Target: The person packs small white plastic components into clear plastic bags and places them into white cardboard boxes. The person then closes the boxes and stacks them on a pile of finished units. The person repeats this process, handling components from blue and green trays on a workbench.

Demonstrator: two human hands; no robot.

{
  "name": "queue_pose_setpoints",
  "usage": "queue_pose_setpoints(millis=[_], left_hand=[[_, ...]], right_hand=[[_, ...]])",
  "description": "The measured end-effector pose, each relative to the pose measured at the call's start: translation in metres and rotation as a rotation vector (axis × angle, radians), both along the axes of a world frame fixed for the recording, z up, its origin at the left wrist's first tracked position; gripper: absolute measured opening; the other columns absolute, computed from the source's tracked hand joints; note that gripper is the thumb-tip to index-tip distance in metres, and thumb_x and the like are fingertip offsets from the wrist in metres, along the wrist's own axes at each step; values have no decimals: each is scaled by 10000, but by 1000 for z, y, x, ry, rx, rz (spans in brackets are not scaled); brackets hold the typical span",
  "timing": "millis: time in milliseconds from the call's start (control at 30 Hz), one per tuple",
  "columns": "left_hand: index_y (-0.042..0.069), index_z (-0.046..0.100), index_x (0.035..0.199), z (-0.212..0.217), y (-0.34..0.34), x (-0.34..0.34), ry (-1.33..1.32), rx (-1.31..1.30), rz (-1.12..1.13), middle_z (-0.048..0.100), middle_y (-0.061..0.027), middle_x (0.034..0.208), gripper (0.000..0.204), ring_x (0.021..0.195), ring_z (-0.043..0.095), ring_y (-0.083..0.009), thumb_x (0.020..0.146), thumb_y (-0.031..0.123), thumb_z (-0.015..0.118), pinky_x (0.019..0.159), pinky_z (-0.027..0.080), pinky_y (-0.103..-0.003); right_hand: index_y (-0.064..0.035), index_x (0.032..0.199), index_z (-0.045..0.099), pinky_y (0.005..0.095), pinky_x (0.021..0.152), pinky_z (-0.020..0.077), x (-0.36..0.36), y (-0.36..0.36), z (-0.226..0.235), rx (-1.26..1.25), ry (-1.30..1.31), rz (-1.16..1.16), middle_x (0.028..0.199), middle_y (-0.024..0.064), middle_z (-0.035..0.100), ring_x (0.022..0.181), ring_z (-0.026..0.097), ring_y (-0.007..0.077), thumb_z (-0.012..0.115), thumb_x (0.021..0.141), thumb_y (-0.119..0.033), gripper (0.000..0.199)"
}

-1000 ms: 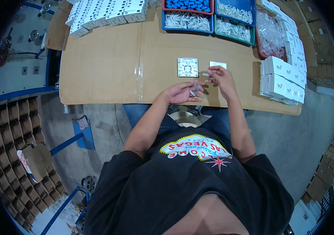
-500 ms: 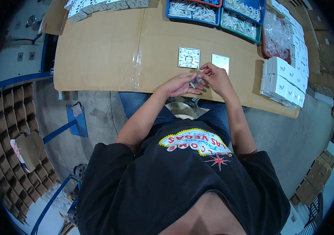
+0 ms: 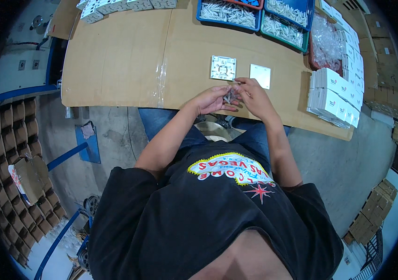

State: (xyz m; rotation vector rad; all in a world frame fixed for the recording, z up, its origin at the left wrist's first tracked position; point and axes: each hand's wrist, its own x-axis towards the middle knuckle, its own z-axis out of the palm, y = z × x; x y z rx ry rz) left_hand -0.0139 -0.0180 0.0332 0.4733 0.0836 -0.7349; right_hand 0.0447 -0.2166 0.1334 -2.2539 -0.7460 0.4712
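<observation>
Above the table's front edge my hands meet around a small clear plastic bag (image 3: 230,95) with pale grey slim pieces in it, like wall plugs or screws. My left hand (image 3: 210,99) cups the bag from the left, palm up, fingers curled under it. The thumb and fingers of my right hand (image 3: 254,97) pinch its upper right side. Just beyond the hands lies a square white switch or socket frame (image 3: 223,68) with its detailed side up. To its right, near my right fingers, is a flat white square plate (image 3: 260,76).
Cardboard covers the table (image 3: 115,60). At the far side stand a blue tray (image 3: 229,18) and a green tray (image 3: 283,36) of pale plugs. Clear bags (image 3: 326,42) fill a reddish tray. White boxes (image 3: 333,95) are stacked at the right, more boxes (image 3: 129,4) at the far left.
The grey pieces in the bag show more plainly between my fingers, and my right fingertips have shifted slightly around it. The whole view has moved a little; the frame and plate lie as before.
</observation>
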Motion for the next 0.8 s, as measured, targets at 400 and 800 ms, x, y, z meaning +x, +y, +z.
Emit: queue_pose_setpoints(millis=[400, 800], left_hand=[[67, 589, 1309, -3, 1, -1, 26, -27, 23, 673, -76, 1168, 378, 1111, 677, -242, 1077, 361, 542, 1044, 550, -508], [48, 542, 1374, -32, 10, 2, 9, -213, -93, 651, -121, 1291, 430, 1134, 642, -235, 1081, 362, 526, 1141, 448, -519]], right_hand=[[29, 1204, 716, 408, 1124, 424, -5, 7, -1, 77, 102, 50, 1474, 179, 563, 1344, 533, 365, 493, 1078, -303, 419], [29, 1244, 684, 356, 1000, 494, -2, 10, 4, 128, 205, -21, 1349, 166, 650, 1183, 643, 273, 524, 1083, -256, 365]])
